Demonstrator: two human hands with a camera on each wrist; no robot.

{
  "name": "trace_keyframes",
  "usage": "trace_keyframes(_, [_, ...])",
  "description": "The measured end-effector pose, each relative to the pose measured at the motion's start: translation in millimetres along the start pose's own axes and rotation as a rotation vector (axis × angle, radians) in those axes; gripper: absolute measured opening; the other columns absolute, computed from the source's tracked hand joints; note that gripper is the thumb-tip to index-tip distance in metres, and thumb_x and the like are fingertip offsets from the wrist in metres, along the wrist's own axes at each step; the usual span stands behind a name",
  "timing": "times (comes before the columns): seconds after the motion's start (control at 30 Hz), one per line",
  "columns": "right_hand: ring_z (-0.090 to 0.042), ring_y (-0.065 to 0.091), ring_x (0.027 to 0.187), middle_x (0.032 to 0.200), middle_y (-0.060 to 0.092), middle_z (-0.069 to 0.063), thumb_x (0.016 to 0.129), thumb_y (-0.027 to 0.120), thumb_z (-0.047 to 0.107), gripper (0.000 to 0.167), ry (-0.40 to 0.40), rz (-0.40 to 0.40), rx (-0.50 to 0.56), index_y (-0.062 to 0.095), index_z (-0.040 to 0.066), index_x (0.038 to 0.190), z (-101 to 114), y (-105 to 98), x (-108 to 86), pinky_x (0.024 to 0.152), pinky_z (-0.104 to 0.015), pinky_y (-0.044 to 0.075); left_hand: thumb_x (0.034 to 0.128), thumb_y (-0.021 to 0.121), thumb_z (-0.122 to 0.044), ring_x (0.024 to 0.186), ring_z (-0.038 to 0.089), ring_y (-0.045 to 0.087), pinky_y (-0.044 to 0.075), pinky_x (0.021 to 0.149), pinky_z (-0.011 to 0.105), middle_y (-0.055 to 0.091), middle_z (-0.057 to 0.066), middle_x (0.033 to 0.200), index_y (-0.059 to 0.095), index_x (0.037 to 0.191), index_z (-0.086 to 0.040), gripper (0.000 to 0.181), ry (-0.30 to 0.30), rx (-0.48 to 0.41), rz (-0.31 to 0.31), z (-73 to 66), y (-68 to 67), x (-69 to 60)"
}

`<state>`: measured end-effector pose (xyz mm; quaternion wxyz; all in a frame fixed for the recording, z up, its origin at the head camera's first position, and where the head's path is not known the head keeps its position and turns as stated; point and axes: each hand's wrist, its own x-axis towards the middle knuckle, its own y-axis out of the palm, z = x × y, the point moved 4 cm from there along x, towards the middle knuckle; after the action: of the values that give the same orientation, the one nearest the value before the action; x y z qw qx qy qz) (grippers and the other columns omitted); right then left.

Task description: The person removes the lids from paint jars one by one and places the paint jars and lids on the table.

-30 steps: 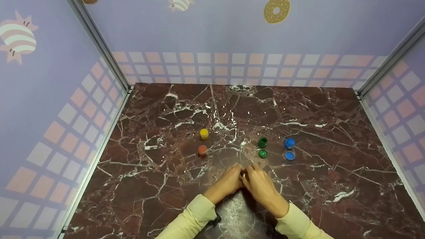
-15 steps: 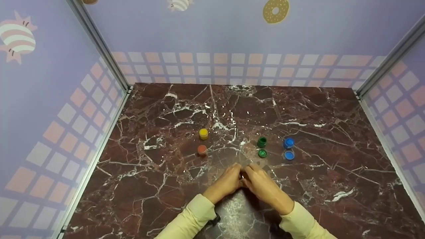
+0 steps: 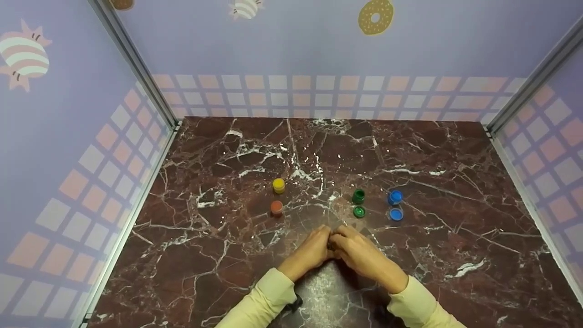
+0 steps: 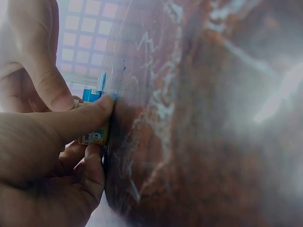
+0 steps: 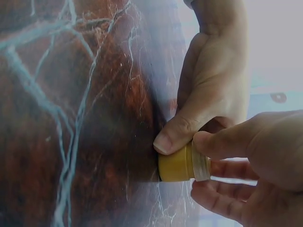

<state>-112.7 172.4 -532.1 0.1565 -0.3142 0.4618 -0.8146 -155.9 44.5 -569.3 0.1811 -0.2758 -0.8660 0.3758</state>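
Near the table's front, both hands meet around a small ochre-yellow paint jar [image 5: 175, 165]. My left hand [image 3: 312, 248] grips the jar's body low down, its thumb across the side, with the base at the tabletop. The translucent lid [image 5: 200, 163] is pinched between thumb and fingers of my right hand [image 3: 360, 250]. Part of a printed label [image 4: 92, 137] shows under the left thumb in the left wrist view. From the head view, the fingers hide most of this jar.
Beyond the hands stand a yellow jar [image 3: 278, 186] and an orange-brown jar [image 3: 276, 208] on the left. Further right are open green [image 3: 358, 196] and blue [image 3: 395, 197] jars, with a green lid [image 3: 359, 212] and a blue lid [image 3: 396, 214] before them. Panels surround the marbled table [image 3: 205, 255].
My right wrist has swung slightly outward to the right, and its fingers have shifted at the lid. The left hand stays nearly still. The other jars stand where they were.
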Motion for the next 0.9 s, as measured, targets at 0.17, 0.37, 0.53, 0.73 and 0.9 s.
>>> trace_keyframes(0.17, [-0.022, 0.062, 0.095, 0.107, 0.070, -0.003, 0.080, 0.074, -0.013, 0.028, -0.044, 0.009, 0.012, 0.076, 0.008, 0.099, -1, 1, 0.0, 0.086, -0.041, 0.053, 0.0761, 0.092, -0.017, 0.086, 0.023, 0.062, 0.053, 0.079, 0.032, 0.060, 0.005, 0.092, 0.061, 0.096, -0.006, 0.038, 0.005, -0.017, -0.002, 1.2, 0.4, -0.7])
trace_keyframes(0.37, [-0.025, 0.065, 0.100, 0.115, 0.073, -0.005, 0.075, 0.073, -0.014, 0.030, -0.061, -0.006, 0.021, 0.078, 0.008, 0.095, 0, -2, -1.6, 0.086, -0.044, 0.053, 0.0761, 0.092, -0.019, 0.088, 0.022, 0.063, 0.053, 0.081, 0.031, 0.061, 0.004, 0.092, 0.062, 0.096, -0.007, 0.038, 0.011, -0.007, -0.017, 2.0, 0.9, -1.6])
trace_keyframes(0.53, [-0.028, 0.065, 0.110, 0.123, 0.071, -0.013, 0.078, 0.076, -0.009, 0.028, -0.007, -0.024, 0.083, 0.078, 0.004, 0.103, 0, -9, -4.4, 0.092, -0.047, 0.054, 0.0781, 0.091, -0.017, 0.088, 0.021, 0.062, 0.052, 0.082, 0.032, 0.061, 0.003, 0.094, 0.063, 0.099, -0.007, 0.036, -0.009, -0.031, 0.001, 2.6, 0.8, -1.9])
trace_keyframes(0.73, [-0.024, 0.069, 0.093, 0.107, 0.070, -0.011, 0.082, 0.077, -0.007, 0.020, 0.247, -0.156, 0.066, 0.076, 0.002, 0.100, -8, -17, -5.4, 0.080, -0.041, 0.058, 0.0748, 0.093, -0.012, 0.087, 0.017, 0.059, 0.051, 0.081, 0.027, 0.059, 0.001, 0.092, 0.063, 0.097, -0.006, 0.038, -0.026, -0.066, 0.004, 1.2, 0.8, -0.6])
trace_keyframes(0.9, [-0.021, 0.068, 0.074, 0.092, 0.069, -0.009, 0.086, 0.077, -0.004, 0.009, 0.429, -0.263, 0.053, 0.073, 0.001, 0.092, -17, -19, -7.6, 0.064, -0.038, 0.057, 0.0734, 0.093, -0.012, 0.086, 0.016, 0.058, 0.050, 0.079, 0.026, 0.056, 0.000, 0.090, 0.060, 0.094, -0.007, 0.039, -0.041, -0.072, 0.010, 0.8, 1.9, 0.1])
